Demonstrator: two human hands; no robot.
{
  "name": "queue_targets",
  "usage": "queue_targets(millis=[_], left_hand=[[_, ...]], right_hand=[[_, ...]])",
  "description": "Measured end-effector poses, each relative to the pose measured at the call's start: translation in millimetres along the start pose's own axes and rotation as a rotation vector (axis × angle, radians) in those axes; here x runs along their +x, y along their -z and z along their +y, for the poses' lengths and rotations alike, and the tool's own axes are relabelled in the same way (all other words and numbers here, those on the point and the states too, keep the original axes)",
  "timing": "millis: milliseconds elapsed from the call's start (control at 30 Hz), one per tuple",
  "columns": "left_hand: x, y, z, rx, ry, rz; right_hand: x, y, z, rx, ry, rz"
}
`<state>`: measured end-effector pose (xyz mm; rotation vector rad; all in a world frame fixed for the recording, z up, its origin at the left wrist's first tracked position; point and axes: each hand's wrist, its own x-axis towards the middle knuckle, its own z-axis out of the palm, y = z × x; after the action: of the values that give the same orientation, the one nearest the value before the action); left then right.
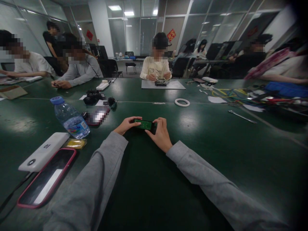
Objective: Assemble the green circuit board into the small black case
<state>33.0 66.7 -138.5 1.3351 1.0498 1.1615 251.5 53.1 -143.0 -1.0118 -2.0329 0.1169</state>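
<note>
Grey sleeves (pixel 209 170) lead forward to a small green board (pixel 144 124), long axis crosswise between both grips: left hand (pixel 125 125) pinching one end, right hand (pixel 160 134) the other.

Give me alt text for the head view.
Left hand and right hand hold a small green board over a dark green table. Left of them are a bottle, a white device and a red-edged phone; a person sits opposite.
</note>
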Motion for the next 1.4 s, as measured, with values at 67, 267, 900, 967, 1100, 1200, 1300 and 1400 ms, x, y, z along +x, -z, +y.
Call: queue_targets(millis=[67, 267, 900, 967, 1100, 1200, 1300, 1400], left_hand=[[0, 0.0, 0, -0.002, 0.003, 0.006], [0, -0.2, 2, -0.011, 0.004, 0.011], [-4, 0.5, 4, -0.174, 0.009, -0.019], [-5, 0.6, 4, -0.168, -0.004, -0.027], [-6, 2.7, 3, -0.152, -0.020, -0.031], [-5, 4.8, 1, -0.138, -0.034, -0.058], [-4, 6.4, 0, -0.103, -0.067, -0.097], [-3, 7.7, -2, -0.081, -0.088, -0.140]], right_hand=[[0, 2, -2, -0.040, 0.012, -0.026], [-1, 3, -4, -0.111, 0.016, -0.040], [-2, 3, -3, -0.086, 0.038, -0.013], [-2, 3, -2, -0.075, 0.037, -0.014], [-2, 2, -1, -0.014, 0.039, 0.019], [-2, 1, -1, 0.056, 0.027, 0.048], [-2, -3, 2, 0.121, 0.005, 0.037], [-2, -8, 10, 0.170, -0.029, 0.001]])
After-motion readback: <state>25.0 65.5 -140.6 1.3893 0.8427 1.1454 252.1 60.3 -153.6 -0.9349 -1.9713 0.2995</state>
